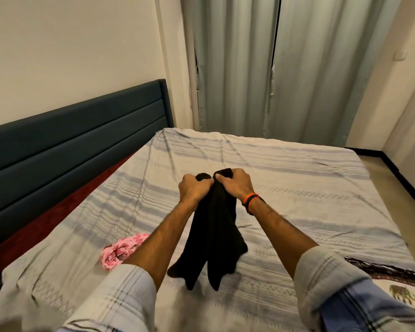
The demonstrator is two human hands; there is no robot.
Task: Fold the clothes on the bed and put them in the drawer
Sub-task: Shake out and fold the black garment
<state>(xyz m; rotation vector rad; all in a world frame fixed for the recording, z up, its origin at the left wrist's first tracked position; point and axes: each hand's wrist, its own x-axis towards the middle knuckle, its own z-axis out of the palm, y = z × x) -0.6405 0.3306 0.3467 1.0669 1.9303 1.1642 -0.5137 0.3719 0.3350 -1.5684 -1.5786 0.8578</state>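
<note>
A black garment hangs above the bed, its lower ends touching the striped sheet. My left hand and my right hand grip its top edge side by side, fingers curled round the bunched cloth. A small pink patterned garment lies crumpled on the sheet, left of my left forearm. No drawer is in view.
A dark blue headboard runs along the left side of the bed. Grey curtains hang beyond the far edge. A patterned cloth with an elephant print lies at the right near corner. Bare floor shows at the right.
</note>
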